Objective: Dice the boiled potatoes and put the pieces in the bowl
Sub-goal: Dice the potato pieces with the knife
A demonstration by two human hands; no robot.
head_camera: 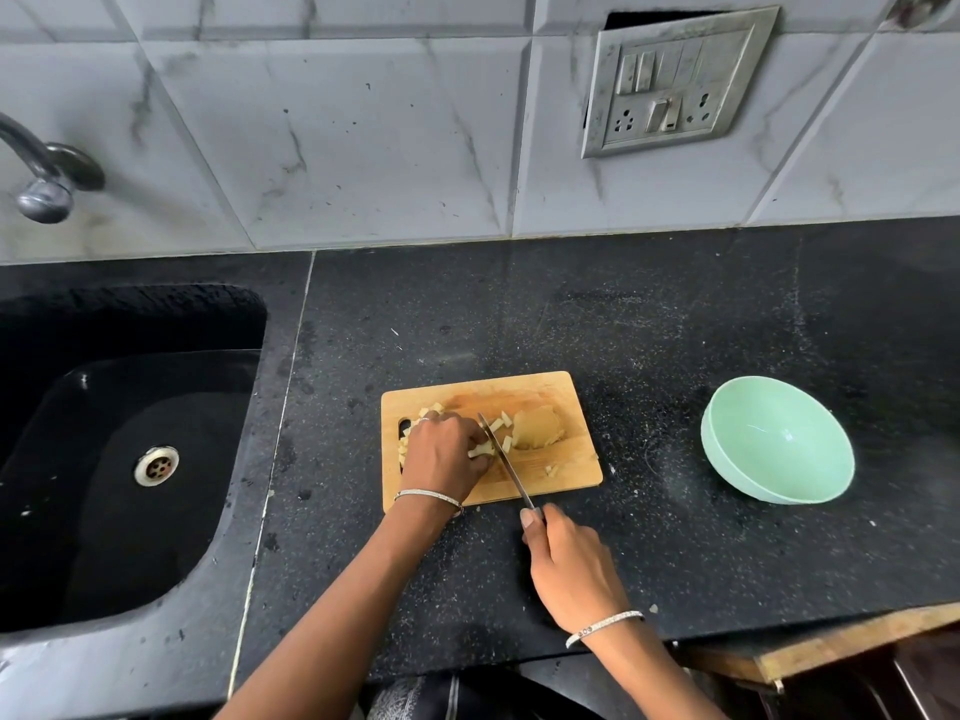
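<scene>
A wooden cutting board (pixel 571 467) lies on the black counter. On it sit an uncut piece of boiled potato (pixel 537 427) and several pale potato strips and cubes (pixel 482 450). My left hand (pixel 441 452) rests on the board with its fingers curled over the strips, holding them in place. My right hand (pixel 563 558) grips the handle of a knife (pixel 506 462), whose blade slants across the board just right of the left fingers, touching the strips. A mint-green bowl (pixel 776 441) stands to the right of the board with nothing in it.
A black sink (pixel 119 459) with a metal drain fills the left side, and a tap (pixel 44 174) hangs above it. A switch panel (pixel 675 83) is on the tiled wall. The counter's front edge runs close below my right wrist.
</scene>
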